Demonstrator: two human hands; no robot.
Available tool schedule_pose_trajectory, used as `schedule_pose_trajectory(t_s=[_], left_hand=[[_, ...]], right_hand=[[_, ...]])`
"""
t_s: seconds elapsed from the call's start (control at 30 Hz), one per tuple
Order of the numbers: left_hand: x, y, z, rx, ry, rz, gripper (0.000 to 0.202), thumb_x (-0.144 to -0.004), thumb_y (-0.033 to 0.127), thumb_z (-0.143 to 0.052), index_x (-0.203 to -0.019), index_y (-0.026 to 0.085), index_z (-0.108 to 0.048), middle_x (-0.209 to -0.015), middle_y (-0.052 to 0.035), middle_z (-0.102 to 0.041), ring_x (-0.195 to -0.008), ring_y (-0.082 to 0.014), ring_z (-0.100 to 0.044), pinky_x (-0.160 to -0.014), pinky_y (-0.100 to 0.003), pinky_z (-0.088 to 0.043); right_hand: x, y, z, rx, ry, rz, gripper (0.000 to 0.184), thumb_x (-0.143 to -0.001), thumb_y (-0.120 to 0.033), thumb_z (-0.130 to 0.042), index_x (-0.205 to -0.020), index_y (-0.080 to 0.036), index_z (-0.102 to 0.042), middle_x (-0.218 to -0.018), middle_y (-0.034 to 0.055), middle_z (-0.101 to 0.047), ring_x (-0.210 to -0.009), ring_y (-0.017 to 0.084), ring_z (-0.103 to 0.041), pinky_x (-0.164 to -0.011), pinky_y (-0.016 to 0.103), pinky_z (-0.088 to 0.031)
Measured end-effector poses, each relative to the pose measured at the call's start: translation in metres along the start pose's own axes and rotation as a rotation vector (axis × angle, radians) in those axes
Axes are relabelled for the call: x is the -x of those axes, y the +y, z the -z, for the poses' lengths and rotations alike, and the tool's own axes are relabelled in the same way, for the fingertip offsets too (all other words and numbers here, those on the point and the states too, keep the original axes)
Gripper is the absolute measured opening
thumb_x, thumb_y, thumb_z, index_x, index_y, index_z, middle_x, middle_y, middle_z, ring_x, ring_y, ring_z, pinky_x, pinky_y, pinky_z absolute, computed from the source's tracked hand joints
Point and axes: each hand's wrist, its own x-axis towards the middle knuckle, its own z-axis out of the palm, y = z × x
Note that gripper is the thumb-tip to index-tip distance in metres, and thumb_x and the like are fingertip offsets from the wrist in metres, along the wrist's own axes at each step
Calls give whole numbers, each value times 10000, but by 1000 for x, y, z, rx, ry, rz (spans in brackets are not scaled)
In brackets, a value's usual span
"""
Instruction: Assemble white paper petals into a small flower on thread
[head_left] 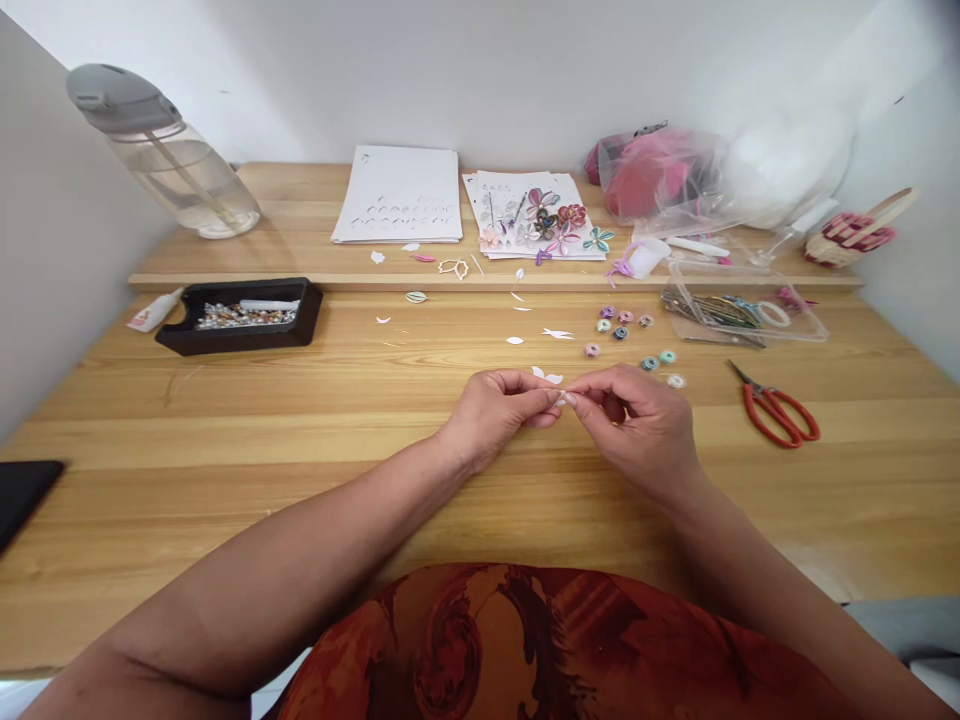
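Note:
My left hand and my right hand meet above the wooden table, thumbs and forefingers pinched together. Between the fingertips shows a small white paper piece, mostly covered by them. Just beyond the hands are white petal-shaped cut-outs. Farther off lie a white leaf-shaped cut-out and a split white cut-out. Several thread bobbins in various colours sit past my right hand. Red-handled scissors rest to its right, slightly spread.
A black tray of beads and a small glue bottle are at left, below a water bottle. On the raised shelf are paper stacks, finished flowers, plastic bags and a small basket. A clear box holds wires.

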Motion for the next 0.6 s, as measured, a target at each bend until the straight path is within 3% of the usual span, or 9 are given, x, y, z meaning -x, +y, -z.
schedule_pose_trajectory(t_s=[0.23, 0.6], left_hand=[[1, 1, -1, -18, -3, -2, 351, -518, 311, -902, -721, 86, -723, -715, -43, -688, -647, -93, -625, -652, -205, -517], [2, 4, -1, -109, -27, -14, 313, -577, 306, -864, -749, 83, -727, -727, -52, -683, -661, -96, -606, -652, -216, -499]], right_hand=[[2, 3, 1, -27, -1, -68, 97, -828, -183, -673, -922, -175, -696, -668, -20, -566, -521, 93, -425, -493, 252, -354], [0, 7, 4, -204, -136, -302, 153, -831, -303, -682, -899, -168, -705, -649, -3, -578, -534, 103, -418, -489, 244, -333]])
